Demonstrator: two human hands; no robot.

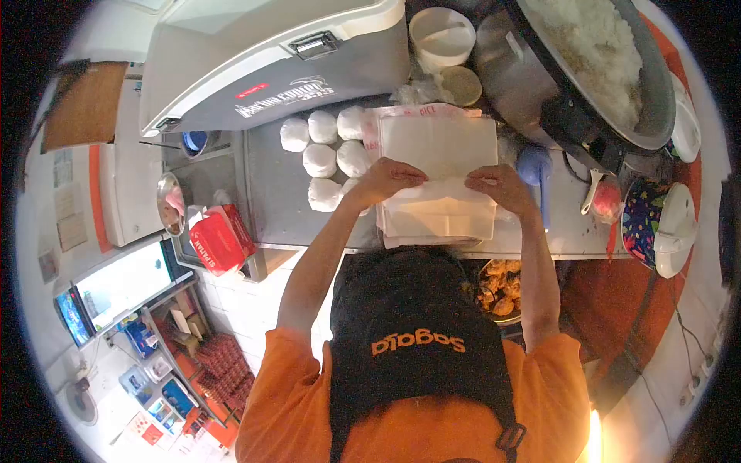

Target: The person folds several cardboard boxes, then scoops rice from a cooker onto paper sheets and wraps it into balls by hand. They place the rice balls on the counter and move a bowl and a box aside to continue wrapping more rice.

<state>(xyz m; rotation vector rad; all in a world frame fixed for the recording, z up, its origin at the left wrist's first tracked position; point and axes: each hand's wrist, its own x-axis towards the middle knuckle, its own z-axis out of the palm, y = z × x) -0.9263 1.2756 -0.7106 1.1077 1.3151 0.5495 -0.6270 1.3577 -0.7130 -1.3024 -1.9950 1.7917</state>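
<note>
A stack of pale wrapping paper sheets lies on the counter in front of me. My left hand pinches the left part of a folded edge on the top sheet. My right hand pinches the same edge on the right, fingertips on the paper. The far part of the sheet lies flat beyond my fingers. Under the stack shows a printed sheet with red letters reading RICE. Several round white wrapped bundles sit left of the stack, the nearest ones by my left wrist.
A large pot of white rice stands at the back right, near a white tub. Behind the bundles is a grey cooler box. A blue handled tool lies to the right. A red carton stands left.
</note>
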